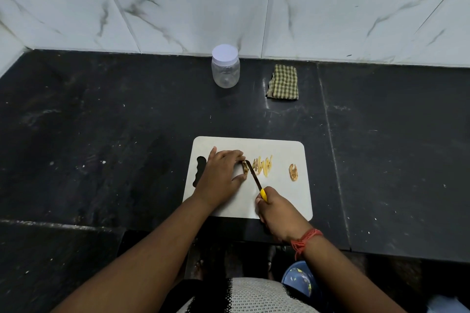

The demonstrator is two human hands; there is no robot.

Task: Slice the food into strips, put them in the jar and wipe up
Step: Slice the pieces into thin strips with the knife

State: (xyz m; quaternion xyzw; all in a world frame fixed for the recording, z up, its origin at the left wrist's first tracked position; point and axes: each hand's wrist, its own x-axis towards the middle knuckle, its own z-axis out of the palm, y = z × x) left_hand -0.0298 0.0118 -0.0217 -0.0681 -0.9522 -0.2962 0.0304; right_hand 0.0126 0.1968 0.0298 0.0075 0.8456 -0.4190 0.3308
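Observation:
A white cutting board [279, 201] lies on the black counter. My left hand [221, 175] pinches a small brown-yellow piece of food [245, 167] against the board. My right hand [277, 211] grips the yellow handle of a knife [255, 178], and its dark blade rests against the right side of that piece. Several cut yellow strips [263, 164] lie just right of the blade. Another brownish slice [293, 172] sits alone further right on the board. A clear plastic jar [225, 68] with a white lid on stands at the back by the wall.
A folded green-checked cloth [283, 82] lies right of the jar. White marble-patterned tiles [203, 2] form the back wall. The black counter [101, 122] stretches to both sides of the board; its front edge is just below the board, with a blue object [298, 278] lower down.

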